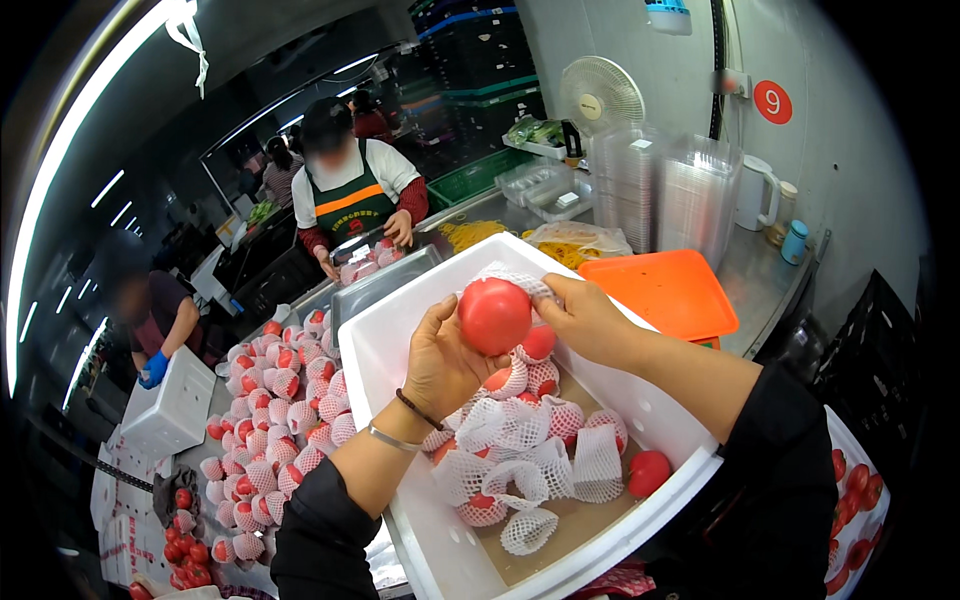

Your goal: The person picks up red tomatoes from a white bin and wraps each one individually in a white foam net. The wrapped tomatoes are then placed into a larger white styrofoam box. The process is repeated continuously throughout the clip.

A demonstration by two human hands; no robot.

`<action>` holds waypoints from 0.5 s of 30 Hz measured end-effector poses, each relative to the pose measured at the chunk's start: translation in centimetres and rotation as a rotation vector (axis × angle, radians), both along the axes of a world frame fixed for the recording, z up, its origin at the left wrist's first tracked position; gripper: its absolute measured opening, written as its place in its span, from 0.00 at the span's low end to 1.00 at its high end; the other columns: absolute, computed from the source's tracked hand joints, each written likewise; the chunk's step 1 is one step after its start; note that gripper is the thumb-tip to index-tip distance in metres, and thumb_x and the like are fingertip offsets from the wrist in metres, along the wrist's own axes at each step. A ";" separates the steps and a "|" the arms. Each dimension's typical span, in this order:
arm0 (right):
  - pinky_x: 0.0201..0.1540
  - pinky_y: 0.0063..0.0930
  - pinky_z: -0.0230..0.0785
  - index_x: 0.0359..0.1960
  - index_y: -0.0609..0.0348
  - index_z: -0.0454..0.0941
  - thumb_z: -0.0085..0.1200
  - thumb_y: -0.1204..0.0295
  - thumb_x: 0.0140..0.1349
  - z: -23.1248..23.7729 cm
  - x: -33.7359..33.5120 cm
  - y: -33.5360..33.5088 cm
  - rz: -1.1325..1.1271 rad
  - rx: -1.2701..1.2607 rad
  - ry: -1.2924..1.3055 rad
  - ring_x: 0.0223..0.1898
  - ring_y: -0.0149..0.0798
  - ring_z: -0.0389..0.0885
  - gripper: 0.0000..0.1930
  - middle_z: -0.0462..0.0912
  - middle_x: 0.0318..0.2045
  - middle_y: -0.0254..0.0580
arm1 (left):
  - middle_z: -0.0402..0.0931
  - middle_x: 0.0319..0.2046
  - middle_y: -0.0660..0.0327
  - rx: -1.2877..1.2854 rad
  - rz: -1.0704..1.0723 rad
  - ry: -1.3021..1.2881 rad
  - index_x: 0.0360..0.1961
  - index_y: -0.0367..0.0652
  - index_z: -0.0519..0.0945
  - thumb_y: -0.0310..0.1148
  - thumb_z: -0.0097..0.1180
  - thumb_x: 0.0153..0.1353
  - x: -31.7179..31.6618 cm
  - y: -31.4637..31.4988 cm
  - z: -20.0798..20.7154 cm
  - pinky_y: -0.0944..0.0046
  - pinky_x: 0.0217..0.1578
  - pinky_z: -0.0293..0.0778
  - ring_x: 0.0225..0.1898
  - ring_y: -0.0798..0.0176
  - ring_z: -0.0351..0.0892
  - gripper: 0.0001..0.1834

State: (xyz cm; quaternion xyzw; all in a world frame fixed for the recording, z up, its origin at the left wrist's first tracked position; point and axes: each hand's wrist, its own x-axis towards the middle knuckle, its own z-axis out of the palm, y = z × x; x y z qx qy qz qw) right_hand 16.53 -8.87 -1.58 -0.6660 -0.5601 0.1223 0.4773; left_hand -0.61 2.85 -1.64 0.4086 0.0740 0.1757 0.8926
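Note:
A large red tomato rests in the cupped fingers of my left hand, above a white foam box. At its far side, my right hand pinches the edge of a white foam net sleeve that lies behind the tomato. Inside the box below are several tomatoes in net sleeves. Loose, crumpled sleeves lie among them. One bare tomato sits against the box's right wall.
Left of the box spreads a heap of netted tomatoes, with bare tomatoes nearer. An orange tray and stacked clear plastic containers stand beyond. Across the table a co-worker handles packed tomatoes; another person holds a white box.

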 end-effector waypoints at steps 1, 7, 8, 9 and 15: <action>0.36 0.39 0.67 0.29 0.66 0.73 0.50 0.68 0.56 -0.2 -0.2 -0.1 -0.003 0.121 -0.149 0.32 0.51 0.76 0.11 0.77 0.28 0.53 | 0.70 0.52 0.55 -0.004 0.004 -0.009 0.55 0.44 0.66 0.49 0.46 0.62 0.0 0.0 0.1 0.54 0.42 0.74 0.49 0.56 0.73 0.26; 0.35 0.39 0.68 0.29 0.64 0.72 0.56 0.72 0.49 0.3 -1.4 -0.4 0.091 0.419 -0.447 0.32 0.51 0.75 0.09 0.75 0.32 0.48 | 0.71 0.50 0.56 0.168 0.101 0.014 0.56 0.44 0.64 0.45 0.46 0.66 0.2 -0.3 -0.2 0.51 0.53 0.73 0.51 0.56 0.75 0.23; 0.35 0.38 0.68 0.29 0.64 0.73 0.57 0.73 0.49 0.5 -1.4 -0.9 0.122 0.345 -0.406 0.33 0.50 0.76 0.09 0.75 0.33 0.47 | 0.71 0.51 0.56 0.170 0.097 0.003 0.56 0.43 0.63 0.46 0.45 0.66 0.2 -0.4 -0.2 0.51 0.53 0.73 0.51 0.56 0.75 0.23; 0.35 0.36 0.69 0.29 0.64 0.73 0.57 0.73 0.49 0.7 -1.4 -1.2 0.153 0.272 -0.365 0.34 0.50 0.76 0.09 0.76 0.34 0.46 | 0.71 0.51 0.55 0.173 0.093 -0.008 0.57 0.43 0.63 0.46 0.44 0.67 0.3 -0.4 -0.1 0.51 0.54 0.73 0.51 0.56 0.75 0.23; 0.45 0.36 0.71 0.47 0.61 0.71 0.61 0.71 0.48 0.6 -1.7 -1.0 0.087 0.335 -0.366 0.46 0.49 0.75 0.23 0.72 0.45 0.48 | 0.70 0.52 0.53 0.186 0.104 -0.002 0.58 0.41 0.62 0.50 0.41 0.68 0.6 -0.6 0.3 0.56 0.52 0.75 0.51 0.55 0.75 0.26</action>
